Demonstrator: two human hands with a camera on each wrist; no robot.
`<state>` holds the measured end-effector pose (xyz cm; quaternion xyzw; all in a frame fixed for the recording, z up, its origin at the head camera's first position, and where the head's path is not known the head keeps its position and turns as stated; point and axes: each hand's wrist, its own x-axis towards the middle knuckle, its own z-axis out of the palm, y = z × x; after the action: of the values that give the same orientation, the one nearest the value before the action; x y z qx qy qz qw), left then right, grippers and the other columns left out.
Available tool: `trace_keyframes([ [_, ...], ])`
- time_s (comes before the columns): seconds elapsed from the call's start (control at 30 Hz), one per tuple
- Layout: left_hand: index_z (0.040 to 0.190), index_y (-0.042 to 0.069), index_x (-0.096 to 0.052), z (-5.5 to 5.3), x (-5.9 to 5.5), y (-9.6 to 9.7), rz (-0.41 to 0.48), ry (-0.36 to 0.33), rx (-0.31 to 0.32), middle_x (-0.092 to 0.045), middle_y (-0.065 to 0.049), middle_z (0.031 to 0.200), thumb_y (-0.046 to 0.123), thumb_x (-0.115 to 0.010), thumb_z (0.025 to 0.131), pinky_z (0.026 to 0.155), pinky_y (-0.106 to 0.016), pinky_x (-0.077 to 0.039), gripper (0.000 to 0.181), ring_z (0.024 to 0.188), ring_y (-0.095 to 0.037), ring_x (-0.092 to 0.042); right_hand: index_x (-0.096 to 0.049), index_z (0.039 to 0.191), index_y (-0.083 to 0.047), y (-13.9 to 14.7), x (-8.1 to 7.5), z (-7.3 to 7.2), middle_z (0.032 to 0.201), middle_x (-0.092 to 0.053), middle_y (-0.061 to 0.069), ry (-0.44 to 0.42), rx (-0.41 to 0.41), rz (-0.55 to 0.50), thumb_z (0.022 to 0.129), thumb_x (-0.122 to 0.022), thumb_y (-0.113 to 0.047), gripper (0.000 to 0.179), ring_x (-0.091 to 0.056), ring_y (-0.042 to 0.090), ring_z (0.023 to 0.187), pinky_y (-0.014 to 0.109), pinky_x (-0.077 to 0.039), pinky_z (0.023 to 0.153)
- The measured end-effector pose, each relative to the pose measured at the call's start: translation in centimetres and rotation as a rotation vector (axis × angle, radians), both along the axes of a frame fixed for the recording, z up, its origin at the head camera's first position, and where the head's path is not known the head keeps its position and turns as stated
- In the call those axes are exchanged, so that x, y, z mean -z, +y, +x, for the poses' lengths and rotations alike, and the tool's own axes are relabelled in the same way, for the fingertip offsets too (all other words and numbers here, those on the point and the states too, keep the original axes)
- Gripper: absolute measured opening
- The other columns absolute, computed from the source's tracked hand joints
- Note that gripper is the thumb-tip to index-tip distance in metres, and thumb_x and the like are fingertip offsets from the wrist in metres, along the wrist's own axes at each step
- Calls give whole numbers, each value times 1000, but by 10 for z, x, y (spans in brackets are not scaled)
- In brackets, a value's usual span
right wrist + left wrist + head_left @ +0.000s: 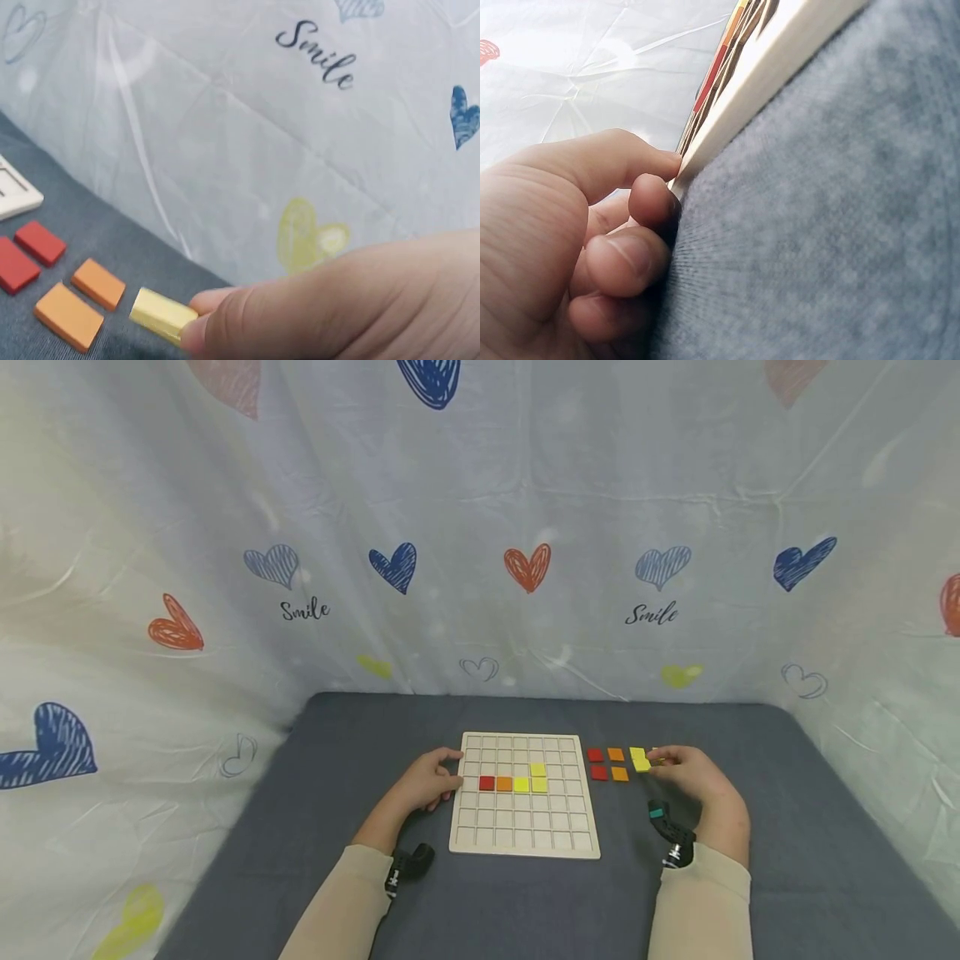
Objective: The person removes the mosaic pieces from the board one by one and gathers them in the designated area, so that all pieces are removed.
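A pale wooden grid board [525,841] lies on the table. In one of its rows sit a red tile [487,783], an orange tile [504,784] and two yellow tiles, with another yellow tile [537,769] just above the row's right end. My left hand [426,781] touches the board's left edge with spread fingertips; in the left wrist view the other fingers [626,261] bend beside the edge. Right of the board, my right hand [693,772] pinches a yellow tile [161,311] between thumb and finger.
Two red tiles [595,754] and two orange tiles [616,754] lie between the board and my right hand. A dark grey cloth [337,735] covers the table. White curtains with printed hearts [527,567] hang behind and at both sides.
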<state>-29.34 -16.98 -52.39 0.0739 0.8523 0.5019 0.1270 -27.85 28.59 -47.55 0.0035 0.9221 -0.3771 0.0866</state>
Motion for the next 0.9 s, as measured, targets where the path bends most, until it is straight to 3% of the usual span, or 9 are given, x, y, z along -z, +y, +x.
trace_keyframes([
  [0.13, 148, 10, -53, 0, 2, 0, 2, -3, 2, -58, -6, 59, 13, -71, 96, 38, -29, -36, 55, 36, -14, -39, -63, 128, 8, 3, 10, -2, 130, -56, 32, -60, -8, -2, 98, -65, -16, 39, -53, 42, 112, 61, -41, 96],
  [0.3, 148, 10, -52, 0, 2, 0, 11, -12, -1, -57, -6, 59, 13, -71, 96, 38, -29, -36, 55, 36, -15, -38, -64, 126, 7, 1, 14, -4, 111, -60, 23, -61, 35, 1, 96, -67, -12, 36, -52, 34, 98, 50, -41, 86],
  [0.4, 148, 10, -52, 0, 1, 0, 13, -11, 1, -57, -6, 59, 13, -71, 96, 38, -30, -36, 55, 36, -15, -38, -64, 126, 6, 0, 14, -4, 95, -56, 14, -66, 59, 2, 96, -67, -12, 36, -50, 30, 90, 44, -38, 78],
  [0.5, 148, 10, -52, 0, 1, 0, 13, -5, 2, -57, -7, 59, 13, -71, 96, 38, -30, -36, 55, 36, -15, -38, -64, 127, 6, 0, 12, -4, 90, -53, 11, -69, 66, 1, 96, -68, -14, 37, -49, 29, 87, 42, -37, 75],
  [0.9, 147, 8, -53, 0, 3, -1, 16, 14, 7, -57, -6, 59, 12, -71, 96, 39, -30, -36, 54, 36, -14, -39, -63, 130, 2, -17, -7, -4, 121, -57, 27, 44, 46, -18, 100, -66, -24, 40, -53, 41, 106, 59, -44, 89],
])
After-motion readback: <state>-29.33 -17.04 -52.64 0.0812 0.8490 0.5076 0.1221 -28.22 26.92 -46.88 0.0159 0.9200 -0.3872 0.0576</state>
